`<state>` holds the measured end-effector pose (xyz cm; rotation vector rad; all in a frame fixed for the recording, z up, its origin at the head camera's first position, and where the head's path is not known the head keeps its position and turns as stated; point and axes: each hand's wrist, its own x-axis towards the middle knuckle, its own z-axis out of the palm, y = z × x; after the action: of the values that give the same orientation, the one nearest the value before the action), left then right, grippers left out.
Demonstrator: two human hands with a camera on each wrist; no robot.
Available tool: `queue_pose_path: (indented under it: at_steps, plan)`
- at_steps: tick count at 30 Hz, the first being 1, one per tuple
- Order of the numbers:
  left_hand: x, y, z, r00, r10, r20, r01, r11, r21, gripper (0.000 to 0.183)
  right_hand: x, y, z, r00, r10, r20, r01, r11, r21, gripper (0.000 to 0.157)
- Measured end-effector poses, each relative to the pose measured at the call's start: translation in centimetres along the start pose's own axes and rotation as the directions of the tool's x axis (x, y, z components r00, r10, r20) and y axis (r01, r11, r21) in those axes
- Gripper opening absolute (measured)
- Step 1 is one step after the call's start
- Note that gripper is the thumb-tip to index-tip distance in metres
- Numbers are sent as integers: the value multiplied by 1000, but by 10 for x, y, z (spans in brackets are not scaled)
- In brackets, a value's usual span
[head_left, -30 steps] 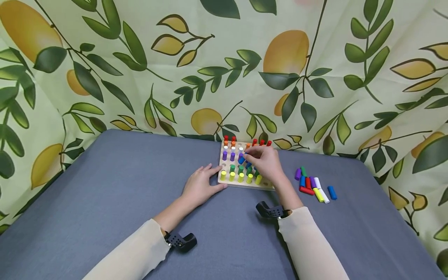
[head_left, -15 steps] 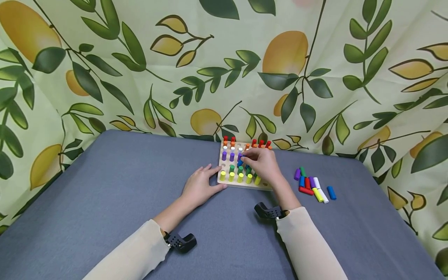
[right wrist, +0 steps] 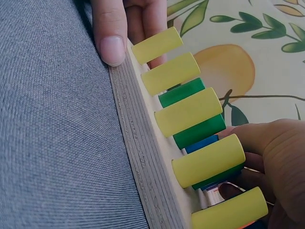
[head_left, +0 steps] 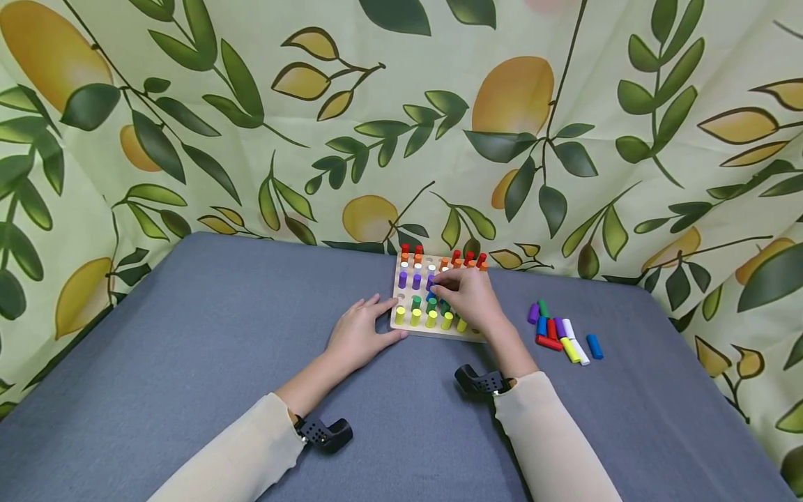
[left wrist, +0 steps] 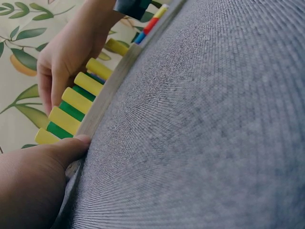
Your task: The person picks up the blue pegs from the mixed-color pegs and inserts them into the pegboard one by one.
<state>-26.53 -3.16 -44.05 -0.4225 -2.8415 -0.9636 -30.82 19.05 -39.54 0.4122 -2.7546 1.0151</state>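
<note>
A wooden pegboard holds rows of coloured pegs, from red and orange at the back to green and yellow at the front. My right hand is over its middle, thumb and fingertips pinching the top of a blue peg behind the green row. In the right wrist view, that blue peg is partly hidden behind green and yellow pegs. My left hand rests at the board's front left corner, fingers fairly straight. Its thumb presses the layered front edge of the board.
Several loose pegs in purple, green, blue, red, white and yellow lie right of the board. A single blue peg lies farther right. Grey cloth covers the table, and a leaf-patterned curtain hangs behind it.
The blue peg in my right hand has gone from tilted above the board to upright and lower, behind the green row. My right hand has moved slightly left; my left hand stays put.
</note>
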Motion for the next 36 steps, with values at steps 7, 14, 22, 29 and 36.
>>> queue_pose_path:
  at_steps: [7, 14, 22, 29, 36]
  plan:
    - [-1, 1, -1, 1000, -2, 12, 2, 1000, -5, 64, 0, 0, -1, 1000, 4, 25, -4, 1000, -6, 16]
    - [-2, 1, -1, 1000, 3, 8, -3, 1000, -4, 63, -1, 1, -1, 998, -10, 55, 11, 1000, -6, 15]
    - [-1, 1, 0, 1000, 3, 5, -3, 1000, -1, 64, -1, 0, -3, 994, -21, 112, 22, 1000, -5, 16]
    - [-1, 0, 1, 1000, 10, -1, -10, 1000, -2, 64, -2, 0, -6, 988, -23, 153, 28, 999, -28, 18]
    - [-1, 0, 1, 1000, 3, 1, -3, 1000, -6, 64, -3, -2, -10, 987, -35, 158, 42, 998, -42, 18]
